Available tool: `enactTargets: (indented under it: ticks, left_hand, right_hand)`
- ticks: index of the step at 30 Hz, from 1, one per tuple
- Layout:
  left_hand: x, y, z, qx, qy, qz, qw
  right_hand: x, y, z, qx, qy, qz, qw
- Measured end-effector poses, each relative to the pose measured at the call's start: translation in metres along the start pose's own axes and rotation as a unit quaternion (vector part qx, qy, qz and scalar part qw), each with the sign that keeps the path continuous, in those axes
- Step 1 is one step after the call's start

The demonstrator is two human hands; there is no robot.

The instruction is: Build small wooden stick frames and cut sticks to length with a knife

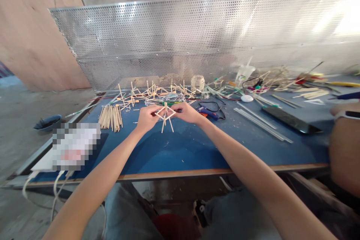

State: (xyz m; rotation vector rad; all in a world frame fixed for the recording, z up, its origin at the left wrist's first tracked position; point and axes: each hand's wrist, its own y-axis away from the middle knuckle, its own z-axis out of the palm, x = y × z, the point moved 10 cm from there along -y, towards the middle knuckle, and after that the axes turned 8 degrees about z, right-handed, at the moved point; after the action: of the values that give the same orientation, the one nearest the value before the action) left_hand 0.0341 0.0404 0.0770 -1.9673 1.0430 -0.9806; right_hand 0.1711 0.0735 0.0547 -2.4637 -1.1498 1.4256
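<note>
Between my hands, a small frame of thin wooden sticks (165, 119) is held up over the blue tabletop. Its sticks form a diamond shape, and two of them point down toward me. My left hand (148, 118) pinches its left corner with closed fingers. On the opposite corner, the fingers of my right hand (186, 113) are closed in the same way. A blue glue gun (209, 113) lies just right of my right hand. Behind the frame is a crumpled clear plastic bag (160, 100).
Loose sticks (111, 118) lie in a row at left, near a white box (75, 146) with cables. Stick structures (153, 92) and a glass jar (197, 83) stand along the perforated metal screen (174, 41). A phone (291, 120) and another person's arm (344, 146) are at right.
</note>
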Motion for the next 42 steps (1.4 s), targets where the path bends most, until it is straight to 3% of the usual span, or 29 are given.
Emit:
enactTargets:
  ticks: [16, 32, 36, 39, 42]
  left_hand:
    - [0.002, 0.001, -0.001, 0.006, 0.003, 0.005, 1.0]
    - [0.0, 0.0, 0.0, 0.001, 0.011, -0.016, 1.0]
    - [-0.012, 0.0, 0.001, 0.009, 0.052, -0.081, 0.995]
    - [-0.034, 0.007, 0.004, 0.022, 0.124, -0.178, 0.976]
    - [-0.047, 0.011, 0.005, 0.039, 0.17, -0.224, 0.959]
  right_hand:
    - [-0.005, 0.001, -0.005, 0.02, 0.041, -0.036, 0.998]
    - [-0.005, 0.001, -0.004, 0.021, 0.052, -0.011, 0.998]
    - [-0.002, 0.001, -0.009, 0.032, 0.044, 0.012, 0.998]
    - [0.0, 0.001, -0.016, 0.071, 0.034, 0.029, 0.997]
    - [0.002, 0.001, -0.018, 0.096, 0.02, 0.042, 0.994]
